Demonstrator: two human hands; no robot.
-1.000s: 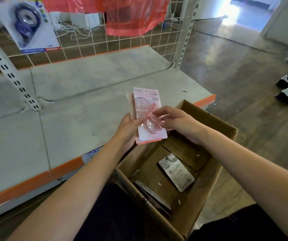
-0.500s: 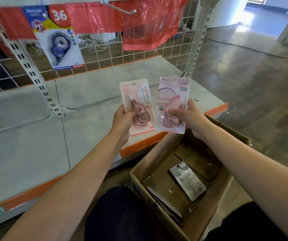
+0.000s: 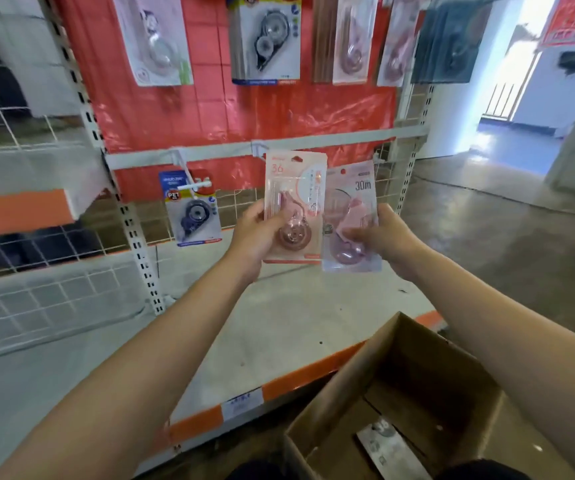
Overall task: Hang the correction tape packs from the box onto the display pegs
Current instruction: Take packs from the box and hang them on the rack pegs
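A: Where is everything relative to the red backing sheet (image 3: 210,109)?

B: The box (image 3: 400,403) sits well below it, one pack left inside. Before its lower edge, a peach pack (image 3: 294,202) is gripped by the left hand (image 3: 253,237), a lilac pack (image 3: 352,216) pinched by the right hand (image 3: 388,242).

A: How should hanging be done?

B: One pack at a time; the hang-hole should be aligned with the white peg (image 3: 194,184), then slid back.

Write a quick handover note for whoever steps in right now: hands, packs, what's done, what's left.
Left hand grips the pink pack marked 36, raised toward the lower peg rail.
Right hand grips the pale 30m pack beside it.
Done: a blue pack hangs on a lower peg; several hang on the top row.
Left: hang both held packs, then the grey pack lying in the cardboard box.
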